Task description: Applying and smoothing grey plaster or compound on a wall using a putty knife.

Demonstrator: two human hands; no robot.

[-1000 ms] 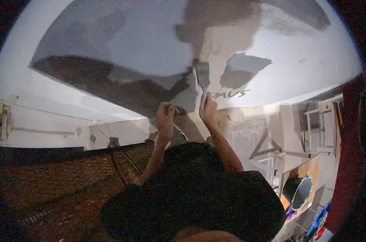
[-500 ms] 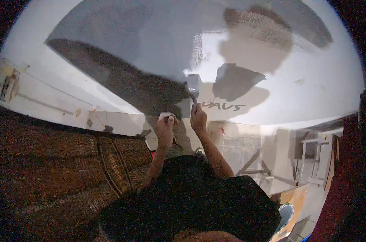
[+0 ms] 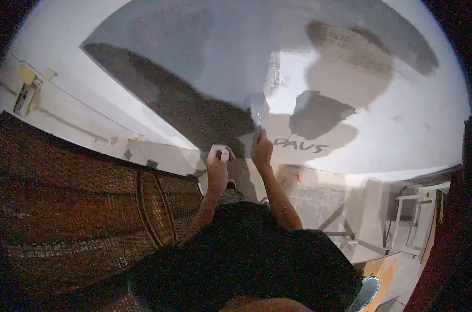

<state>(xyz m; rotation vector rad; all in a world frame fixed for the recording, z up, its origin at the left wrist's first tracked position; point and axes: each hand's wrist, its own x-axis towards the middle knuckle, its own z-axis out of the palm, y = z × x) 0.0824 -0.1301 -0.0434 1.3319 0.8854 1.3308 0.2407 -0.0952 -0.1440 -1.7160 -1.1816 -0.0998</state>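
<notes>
My right hand [image 3: 261,149] is closed round the handle of a wide flat paintbrush [image 3: 258,111], smeared by motion in this view. Its grey head is up against the wall, where the grey painted area [image 3: 220,47] borders a bare white patch [image 3: 294,66]. Lower and to the left, my left hand [image 3: 218,156] is held up with its fingers curled in. Whatever it may hold is hidden. Right of the brush, the white wall carries a dark grey painted patch [image 3: 319,113] and some brushed grey letters [image 3: 301,145].
Brown woven matting [image 3: 74,187] covers the lower left. A pipe and fittings [image 3: 30,96] run along the white wall at far left. At lower right stand a pale frame [image 3: 415,221] and a board [image 3: 384,270]. Shadows fall across the wall.
My view has shifted, so the wall sits further right in the picture. The brush has moved slightly against the wall and is blurred. Both hands stay closed.
</notes>
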